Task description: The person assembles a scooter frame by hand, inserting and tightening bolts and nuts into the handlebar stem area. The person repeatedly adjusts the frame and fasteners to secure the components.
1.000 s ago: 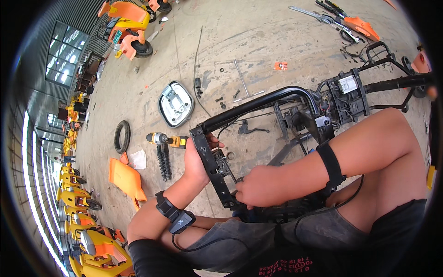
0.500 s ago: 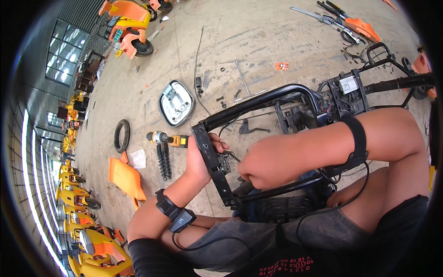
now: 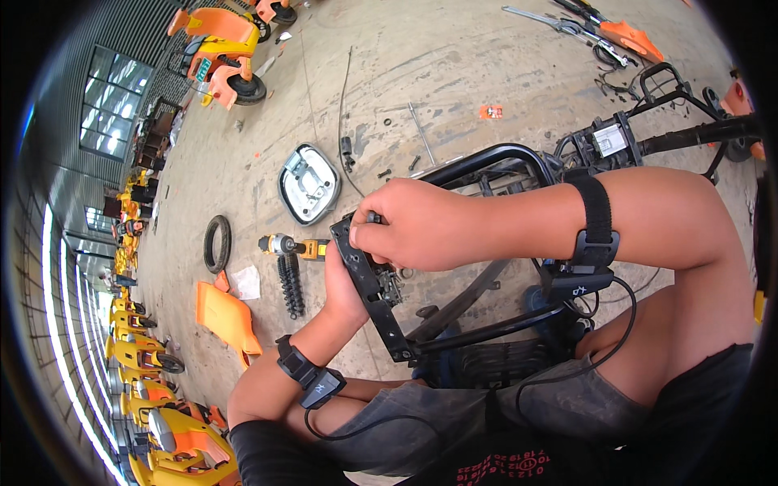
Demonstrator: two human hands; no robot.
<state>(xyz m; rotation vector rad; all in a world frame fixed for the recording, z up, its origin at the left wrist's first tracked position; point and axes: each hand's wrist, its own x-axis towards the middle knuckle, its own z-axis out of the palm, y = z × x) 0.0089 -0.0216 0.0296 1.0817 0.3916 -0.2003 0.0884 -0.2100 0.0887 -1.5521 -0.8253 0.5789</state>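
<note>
A black tubular vehicle frame [image 3: 494, 321] lies across in front of me, with a drilled flat plate [image 3: 369, 285] at its left end. My left hand [image 3: 344, 285] grips this end plate from the left; its fingertips are mostly hidden behind the metal. Over the plate's upper end is my right hand [image 3: 417, 223], its fingers closed in a pinch. A small dark piece shows by the thumb, too covered to name. Beside the plate, below my right hand, sits a small metal latch-like part [image 3: 391, 290].
Left of the frame lie a yellow-black power tool [image 3: 310, 249], a black coil spring [image 3: 290, 287], a tyre [image 3: 216, 243] and an orange panel [image 3: 225, 316]. Beyond are a grey-white shell [image 3: 309, 185], loose bolts [image 3: 414, 163] and a thin rod [image 3: 422, 134]. Yellow scooters [image 3: 182, 441] line the left.
My right hand has moved up and left, from inside the frame to the plate's upper end. The bent rod seen near it earlier is no longer visible. My left hand stays at the plate.
</note>
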